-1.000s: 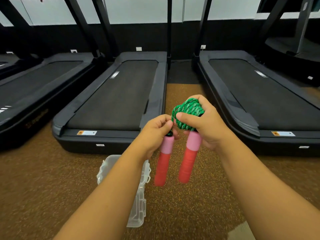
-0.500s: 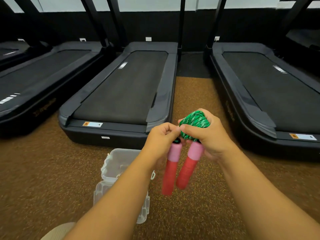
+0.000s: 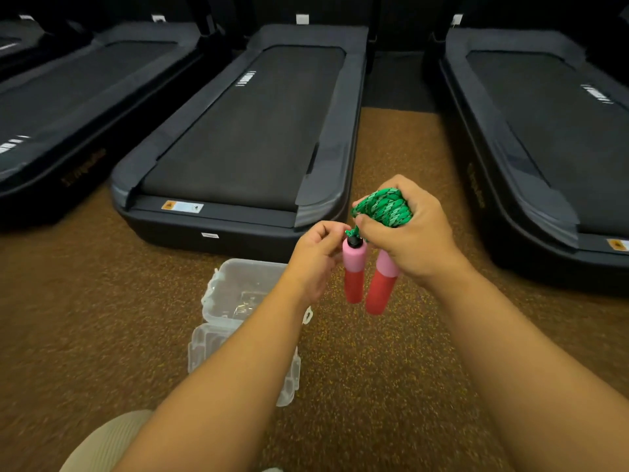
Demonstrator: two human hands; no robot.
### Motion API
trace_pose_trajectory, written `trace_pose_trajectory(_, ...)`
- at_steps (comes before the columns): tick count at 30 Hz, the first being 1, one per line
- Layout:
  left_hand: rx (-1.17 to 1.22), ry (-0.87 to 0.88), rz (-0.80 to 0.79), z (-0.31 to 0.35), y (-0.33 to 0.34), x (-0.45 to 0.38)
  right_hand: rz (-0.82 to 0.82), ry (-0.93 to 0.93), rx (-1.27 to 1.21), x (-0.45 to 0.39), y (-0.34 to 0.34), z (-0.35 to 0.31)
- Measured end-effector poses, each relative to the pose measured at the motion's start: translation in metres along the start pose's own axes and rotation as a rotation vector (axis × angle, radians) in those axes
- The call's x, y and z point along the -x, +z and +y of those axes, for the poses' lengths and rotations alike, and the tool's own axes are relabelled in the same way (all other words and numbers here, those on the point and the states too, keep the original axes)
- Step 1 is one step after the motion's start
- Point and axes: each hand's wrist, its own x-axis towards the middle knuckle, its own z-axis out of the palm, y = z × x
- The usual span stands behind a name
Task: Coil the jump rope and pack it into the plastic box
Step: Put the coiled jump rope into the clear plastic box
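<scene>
The jump rope has a green braided cord [image 3: 383, 207] bundled into a tight coil and two pink-and-red handles [image 3: 354, 270] that hang down side by side. My right hand [image 3: 408, 233] is closed around the coil and the top of the right handle. My left hand [image 3: 316, 257] pinches the black cap and cord at the top of the left handle. The clear plastic box [image 3: 245, 284] stands open on the floor below and left of the handles, its lid [image 3: 207, 349] folded toward me; my left forearm hides part of it.
Black treadmills [image 3: 245, 137] stand in a row ahead, one straight in front, one at the left [image 3: 51, 114], one at the right [image 3: 544, 131]. Brown speckled floor [image 3: 374, 352] surrounds the box. My knee in beige cloth [image 3: 102, 444] shows at the bottom left.
The view has tilted down, showing more of the box and floor. My hands with the coiled rope have dropped lower; the left hand has shifted to the cap of the left handle.
</scene>
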Motion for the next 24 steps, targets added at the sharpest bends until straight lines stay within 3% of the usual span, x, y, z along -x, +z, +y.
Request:
trace_pose_trajectory(4, -0.461, -0.237, 0.287, -0.059, -0.042, -0.031, -0.006, 0.031, 0.033, 0.0, 0.006, 0.026)
trace_pose_trajectory(6, -0.703, -0.421, 0.334, -0.096, -0.068, -0.037, -0.015, 0.063, 0.015, 0.002, 0.008, 0.04)
trace_pose_trajectory(8, -0.896, -0.509, 0.284, -0.125, -0.089, -0.035, -0.026, 0.087, 0.008, 0.005, 0.01, 0.053)
trace_pose_trajectory(13, -1.227, -0.507, 0.186, -0.169, -0.118, -0.037, -0.05, 0.117, 0.033, 0.005, 0.013, 0.08)
trace_pose_trajectory(17, -1.633, -0.552, -0.003, -0.179, -0.124, -0.045, -0.066, 0.143, 0.028, 0.002, 0.015, 0.097)
trace_pose_trajectory(24, -1.372, -0.539, 0.18, -0.192, -0.124, -0.065, -0.087, 0.18, 0.008, -0.001, 0.022, 0.113)
